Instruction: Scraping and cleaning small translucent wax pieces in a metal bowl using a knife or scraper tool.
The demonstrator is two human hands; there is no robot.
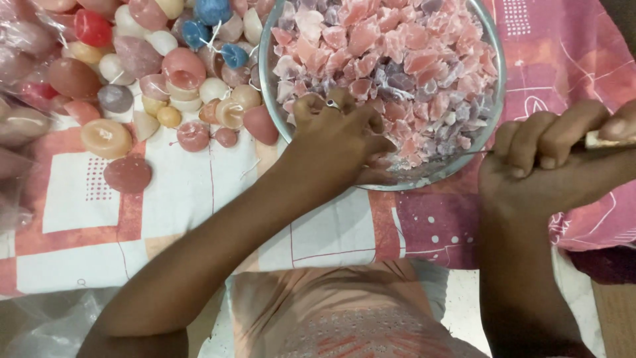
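A round metal bowl (495,79) holds a heap of pink and purple wax chunks (391,59). My left hand (338,136), a ring on one finger, rests over the bowl's near rim with its fingers curled down among the chunks; what it grips is hidden. My right hand (553,166) is closed in a fist on a knife with a pale handle (599,140), just right of the bowl. The thin blade (464,153) points left and reaches over the rim toward my left hand.
A pile of small round and drop-shaped candles (165,73) in pink, white, red and blue lies left of the bowl. All sits on a pink and white patterned cloth (199,199). Clear plastic bags (20,40) lie at the far left.
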